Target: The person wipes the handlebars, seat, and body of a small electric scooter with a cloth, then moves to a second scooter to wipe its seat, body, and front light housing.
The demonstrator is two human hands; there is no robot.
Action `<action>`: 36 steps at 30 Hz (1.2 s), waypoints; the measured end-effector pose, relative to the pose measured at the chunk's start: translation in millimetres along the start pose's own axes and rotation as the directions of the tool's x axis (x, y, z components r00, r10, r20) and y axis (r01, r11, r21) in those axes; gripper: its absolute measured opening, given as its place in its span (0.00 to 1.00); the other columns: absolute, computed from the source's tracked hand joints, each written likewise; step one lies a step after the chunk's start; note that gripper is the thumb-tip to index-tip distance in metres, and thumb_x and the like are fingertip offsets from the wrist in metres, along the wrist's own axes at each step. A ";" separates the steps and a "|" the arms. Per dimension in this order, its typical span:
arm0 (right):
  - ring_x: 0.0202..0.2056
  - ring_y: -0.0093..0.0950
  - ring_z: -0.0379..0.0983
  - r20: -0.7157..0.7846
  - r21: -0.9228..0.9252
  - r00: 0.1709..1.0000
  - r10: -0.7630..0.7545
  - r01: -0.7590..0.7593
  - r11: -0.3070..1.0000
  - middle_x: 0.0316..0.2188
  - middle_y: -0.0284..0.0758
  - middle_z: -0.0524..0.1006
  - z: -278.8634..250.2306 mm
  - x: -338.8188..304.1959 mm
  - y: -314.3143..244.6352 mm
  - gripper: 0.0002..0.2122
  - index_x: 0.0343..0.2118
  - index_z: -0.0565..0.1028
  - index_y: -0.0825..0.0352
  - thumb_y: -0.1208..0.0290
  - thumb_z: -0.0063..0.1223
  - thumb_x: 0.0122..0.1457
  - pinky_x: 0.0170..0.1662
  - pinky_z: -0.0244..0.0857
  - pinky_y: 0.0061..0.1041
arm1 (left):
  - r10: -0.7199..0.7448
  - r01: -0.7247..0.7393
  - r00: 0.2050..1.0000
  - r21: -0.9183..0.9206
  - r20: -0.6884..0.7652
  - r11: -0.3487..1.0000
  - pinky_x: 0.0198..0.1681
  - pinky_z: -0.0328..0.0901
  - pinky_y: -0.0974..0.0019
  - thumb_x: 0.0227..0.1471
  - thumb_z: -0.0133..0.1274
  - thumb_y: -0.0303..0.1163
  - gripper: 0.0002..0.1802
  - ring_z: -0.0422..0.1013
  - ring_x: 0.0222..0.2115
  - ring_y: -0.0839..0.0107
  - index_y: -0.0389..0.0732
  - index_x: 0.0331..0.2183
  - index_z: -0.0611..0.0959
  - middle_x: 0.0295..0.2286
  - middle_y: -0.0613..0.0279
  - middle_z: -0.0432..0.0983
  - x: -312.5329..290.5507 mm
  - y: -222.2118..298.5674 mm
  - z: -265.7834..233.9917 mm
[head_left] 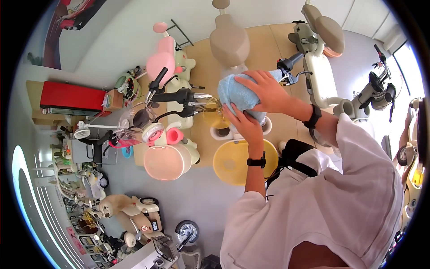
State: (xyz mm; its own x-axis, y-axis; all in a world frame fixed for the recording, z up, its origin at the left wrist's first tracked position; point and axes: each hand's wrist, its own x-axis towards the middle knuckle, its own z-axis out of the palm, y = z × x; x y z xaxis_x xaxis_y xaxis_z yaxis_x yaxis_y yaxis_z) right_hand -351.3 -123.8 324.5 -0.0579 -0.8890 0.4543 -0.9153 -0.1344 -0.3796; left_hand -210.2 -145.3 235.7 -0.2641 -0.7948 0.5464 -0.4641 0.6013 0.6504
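Observation:
A light-blue cloth (239,92) is bunched over the middle of a scooter's handlebar, hiding the part beneath it. My right hand (265,91) curves over its top and right side with the fingers pressed into the pile. My left hand (242,123) grips the cloth's lower edge, just beside gold-coloured metal wire (214,109). To the left of the cloth runs a black grip with a brake lever (181,96). On the other side, another dark handlebar grip (291,60) sticks out past my right hand.
Beyond the handlebar is a brown-grey seat (229,40); a yellow basket (245,162) sits below my left hand. Pink-and-cream scooters with a pink basket (166,161) stand close on the left. A cream scooter (321,74) is at the right. More scooters fill the lower left.

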 end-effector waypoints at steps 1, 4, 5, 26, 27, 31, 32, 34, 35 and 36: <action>0.52 0.42 0.64 0.005 0.004 1.000 -0.011 0.011 1.000 0.52 0.42 0.67 -5.3 1.8 0.0 0.41 0.59 0.63 0.56 0.63 0.67 0.35 0.55 0.59 0.41 | 0.008 -0.007 1.000 -0.020 0.013 1.000 0.62 0.48 0.47 0.56 0.39 0.20 0.34 0.43 0.63 0.38 0.31 0.63 0.51 0.62 0.36 0.39 -3.6 0.9 5.8; 0.49 0.42 0.67 0.106 0.065 0.994 -0.038 0.031 0.997 0.48 0.41 0.70 -16.2 16.8 12.0 0.40 0.59 0.64 0.56 0.63 0.67 0.37 0.53 0.62 0.38 | -0.055 0.049 0.998 -0.254 -0.017 0.966 0.62 0.48 0.48 0.57 0.39 0.26 0.35 0.43 0.62 0.37 0.30 0.63 0.48 0.62 0.33 0.35 0.2 14.4 22.5; 0.49 0.42 0.67 0.108 0.063 0.993 -0.046 0.039 0.997 0.48 0.41 0.70 -18.9 23.4 18.3 0.40 0.59 0.64 0.56 0.63 0.67 0.37 0.53 0.62 0.38 | -0.091 0.086 0.996 -0.277 -0.007 0.957 0.62 0.46 0.46 0.57 0.40 0.31 0.37 0.42 0.62 0.36 0.30 0.63 0.46 0.63 0.32 0.33 0.5 15.4 26.1; 0.50 0.25 0.68 0.909 0.381 0.282 -0.306 -0.859 0.341 0.49 0.34 0.73 -32.4 32.6 165.6 0.27 0.56 0.66 0.69 0.57 0.53 0.58 0.53 0.62 0.25 | 0.176 -0.154 0.984 0.419 -0.013 0.895 0.62 0.41 0.37 0.56 0.40 0.37 0.25 0.55 0.59 0.46 0.39 0.52 0.74 0.56 0.55 0.65 23.7 69.7 85.7; 0.50 0.25 0.68 0.909 0.378 0.272 -0.316 -0.859 0.347 0.49 0.34 0.73 -31.0 32.6 165.4 0.27 0.56 0.66 0.69 0.57 0.53 0.58 0.53 0.62 0.25 | 0.165 -0.141 0.986 0.395 -0.028 0.908 0.62 0.40 0.37 0.57 0.39 0.36 0.24 0.54 0.59 0.45 0.39 0.53 0.74 0.57 0.53 0.63 19.8 72.7 87.0; 0.47 0.24 0.69 0.857 0.468 0.346 -0.383 -0.834 0.292 0.47 0.34 0.74 -26.2 41.6 156.3 0.26 0.55 0.68 0.69 0.58 0.55 0.58 0.51 0.64 0.23 | 0.115 -0.082 0.991 0.347 -0.076 0.934 0.62 0.43 0.37 0.58 0.38 0.35 0.25 0.52 0.60 0.41 0.37 0.55 0.70 0.58 0.46 0.59 22.4 75.9 81.8; 0.47 0.24 0.69 0.832 0.475 0.325 -0.449 -0.836 0.276 0.47 0.34 0.75 -21.3 50.1 141.5 0.25 0.54 0.68 0.70 0.58 0.54 0.58 0.51 0.64 0.23 | 0.101 -0.060 0.991 0.377 -0.090 0.924 0.62 0.43 0.37 0.58 0.38 0.35 0.25 0.52 0.60 0.41 0.37 0.55 0.70 0.58 0.46 0.59 26.1 77.5 67.7; 0.50 0.25 0.67 0.828 0.496 0.362 -0.429 -0.829 0.258 0.50 0.35 0.73 -26.1 63.5 127.7 0.27 0.56 0.66 0.69 0.56 0.53 0.59 0.53 0.62 0.24 | 0.062 0.005 0.976 0.306 -0.211 0.952 0.62 0.44 0.37 0.60 0.37 0.39 0.25 0.53 0.59 0.42 0.40 0.56 0.70 0.58 0.48 0.59 46.1 72.3 62.4; 0.51 0.25 0.66 0.825 0.510 0.393 -0.407 -0.828 0.234 0.52 0.35 0.71 -30.8 71.8 121.2 0.28 0.58 0.64 0.69 0.55 0.52 0.60 0.55 0.61 0.24 | 0.063 -0.001 0.977 0.288 -0.205 0.958 0.62 0.44 0.37 0.60 0.37 0.39 0.25 0.53 0.59 0.42 0.40 0.56 0.70 0.58 0.48 0.59 58.4 70.2 59.6; 0.53 0.26 0.65 0.822 0.524 0.427 -0.377 -0.826 0.208 0.54 0.36 0.69 -32.5 76.6 116.9 0.29 0.59 0.63 0.69 0.54 0.51 0.60 0.56 0.59 0.24 | 0.067 -0.010 0.972 0.246 -0.223 0.969 0.62 0.44 0.37 0.60 0.36 0.38 0.25 0.53 0.59 0.42 0.40 0.56 0.69 0.58 0.48 0.59 71.0 66.3 57.1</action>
State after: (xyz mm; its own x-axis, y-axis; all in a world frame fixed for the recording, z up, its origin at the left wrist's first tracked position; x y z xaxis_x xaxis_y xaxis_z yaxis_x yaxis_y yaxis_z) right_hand -475.8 -193.4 341.1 0.6480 -0.6887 -0.3252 0.0664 0.4764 -0.8767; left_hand -308.0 -166.6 287.5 -0.0991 -0.7145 0.6926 -0.6548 0.5709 0.4953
